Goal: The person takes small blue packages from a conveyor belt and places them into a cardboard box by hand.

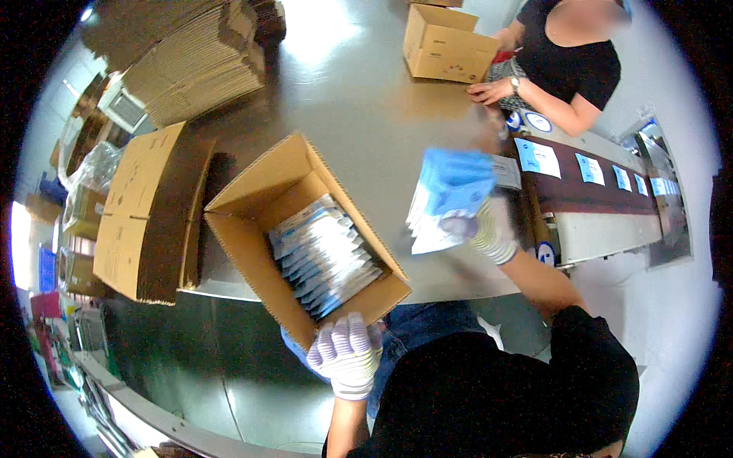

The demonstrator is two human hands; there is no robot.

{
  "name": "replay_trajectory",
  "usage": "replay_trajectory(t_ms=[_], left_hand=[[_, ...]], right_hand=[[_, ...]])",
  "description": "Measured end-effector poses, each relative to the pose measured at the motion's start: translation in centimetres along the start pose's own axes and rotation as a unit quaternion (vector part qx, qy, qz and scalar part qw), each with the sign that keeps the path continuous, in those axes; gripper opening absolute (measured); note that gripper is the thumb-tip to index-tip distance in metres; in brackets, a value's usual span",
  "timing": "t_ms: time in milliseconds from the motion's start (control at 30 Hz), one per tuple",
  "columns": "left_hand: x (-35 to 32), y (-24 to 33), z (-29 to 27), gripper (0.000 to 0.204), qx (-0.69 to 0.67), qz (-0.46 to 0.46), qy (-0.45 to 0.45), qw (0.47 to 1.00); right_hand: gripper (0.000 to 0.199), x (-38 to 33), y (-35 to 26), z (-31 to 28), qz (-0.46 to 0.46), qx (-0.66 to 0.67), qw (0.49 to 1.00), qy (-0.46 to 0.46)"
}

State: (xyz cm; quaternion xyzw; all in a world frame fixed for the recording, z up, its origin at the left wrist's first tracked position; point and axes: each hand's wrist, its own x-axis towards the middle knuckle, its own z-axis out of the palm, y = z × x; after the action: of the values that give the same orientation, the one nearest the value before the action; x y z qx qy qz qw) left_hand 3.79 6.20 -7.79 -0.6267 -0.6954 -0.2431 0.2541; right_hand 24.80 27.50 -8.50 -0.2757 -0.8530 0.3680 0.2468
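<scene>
My left hand (345, 353), in a striped knit glove, is closed over the near rim of an open cardboard box (263, 179). The box sits tilted at the table's front edge. Inside, a row of overlapping silvery-white and blue packets (324, 252) lies on edge. To the right of the box, my gloved right hand (492, 233) grips a fanned stack of blue and white packets (454, 187) above the table. Motion blurs this hand a little, and its fingers are partly hidden by the stack.
A conveyor belt (566, 187) on the right carries several spaced packets (589, 169). Across the metal table (343, 99), a person's hand (496, 91) is beside another cardboard box (450, 49). Folded cartons (137, 214) stand left, with a flattened-carton stack (202, 61) behind.
</scene>
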Motion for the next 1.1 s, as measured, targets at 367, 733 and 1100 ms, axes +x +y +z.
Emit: replay_trajectory(t_ms=[367, 733, 1100], left_hand=[[-1.3, 1.9, -1.7, 0.033, 0.036, 0.025, -0.075, 0.996], [2.2, -2.5, -0.4, 0.034, -0.064, 0.064, -0.04, 0.995], [3.2, -3.8, -0.3, 0.054, -0.091, -0.048, 0.003, 0.995]], right_hand=[[0.048, 13.6, -12.8, 7.1, -0.218, -0.518, 0.827, -0.004], [0.058, 2.7, -13.3, 4.9, -0.286, -0.269, 0.913, -0.107], [0.019, 23.7, -1.4, 1.9, -0.064, -0.471, 0.873, 0.114]])
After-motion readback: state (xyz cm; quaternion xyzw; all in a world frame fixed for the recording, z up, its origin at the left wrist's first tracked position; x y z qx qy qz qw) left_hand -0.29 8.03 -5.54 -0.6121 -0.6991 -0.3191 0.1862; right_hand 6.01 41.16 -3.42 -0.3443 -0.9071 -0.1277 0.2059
